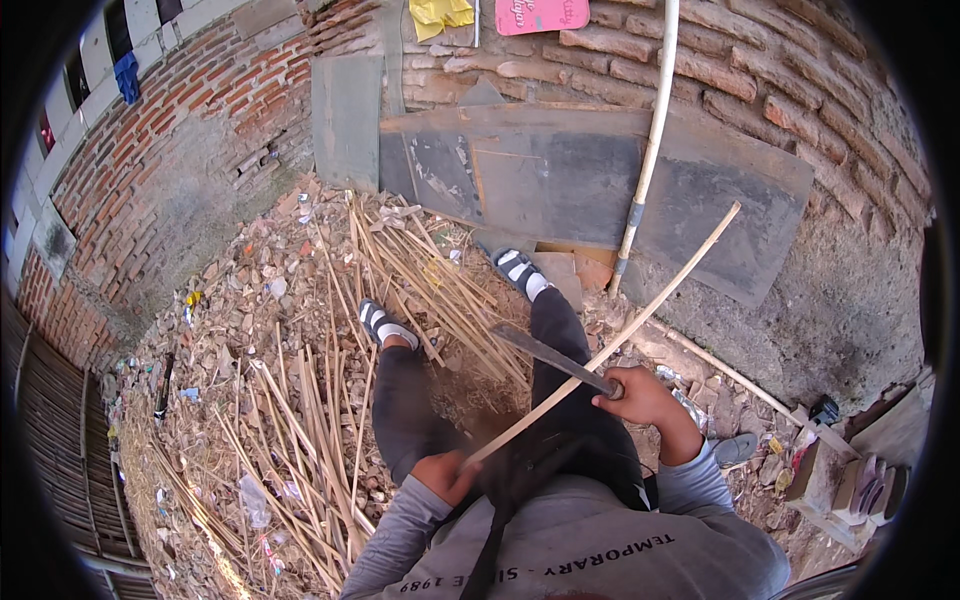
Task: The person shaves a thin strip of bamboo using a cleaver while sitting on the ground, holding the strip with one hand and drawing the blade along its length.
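Observation:
My right hand [640, 398] is closed around the handle of a machete [545, 353], whose dark blade points left and away, above my thighs. A long pale bamboo strip [690, 262] slants from my lap up to the far right and crosses the machete near its handle. My left hand [448, 478] is closed on the near end of this strip, and its fingers are partly hidden. Between my feet and beyond lies a pile of split bamboo strips [430, 270]. More bamboo strips [310, 430] are spread on the ground to my left.
Rubble and litter [240, 300] cover the ground. Flat dark boards [560, 180] lean on the brick wall [800, 70] ahead, beside an upright white pipe [655, 130]. Another thin pole [725, 370] lies at right, near a low block-like stand [825, 485].

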Available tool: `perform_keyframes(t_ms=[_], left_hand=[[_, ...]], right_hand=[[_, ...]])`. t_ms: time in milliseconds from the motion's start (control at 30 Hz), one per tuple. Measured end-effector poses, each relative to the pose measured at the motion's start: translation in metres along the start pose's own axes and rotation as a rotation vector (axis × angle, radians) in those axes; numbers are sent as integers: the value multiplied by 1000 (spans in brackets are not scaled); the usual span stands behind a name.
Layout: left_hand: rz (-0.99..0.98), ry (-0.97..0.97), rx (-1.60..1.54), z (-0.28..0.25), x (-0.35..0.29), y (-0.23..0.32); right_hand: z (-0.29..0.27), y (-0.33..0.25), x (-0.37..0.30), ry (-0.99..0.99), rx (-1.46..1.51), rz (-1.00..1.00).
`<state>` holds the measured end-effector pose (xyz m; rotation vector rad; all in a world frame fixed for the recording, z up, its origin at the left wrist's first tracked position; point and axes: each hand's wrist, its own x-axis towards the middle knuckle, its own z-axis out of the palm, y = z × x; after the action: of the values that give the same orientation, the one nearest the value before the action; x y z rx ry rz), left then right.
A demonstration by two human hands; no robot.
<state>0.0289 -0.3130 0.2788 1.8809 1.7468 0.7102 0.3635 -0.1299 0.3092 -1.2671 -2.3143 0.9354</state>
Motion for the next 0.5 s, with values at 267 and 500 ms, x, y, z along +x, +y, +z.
perform_keyframes(t_ms=[267,500], left_hand=[[-23,-9,52,-25,-4,4],[-39,31,-21,-10,-11,-2]], right_hand=[[-14,12,6,141,58,64],[0,15,1,164,8,67]])
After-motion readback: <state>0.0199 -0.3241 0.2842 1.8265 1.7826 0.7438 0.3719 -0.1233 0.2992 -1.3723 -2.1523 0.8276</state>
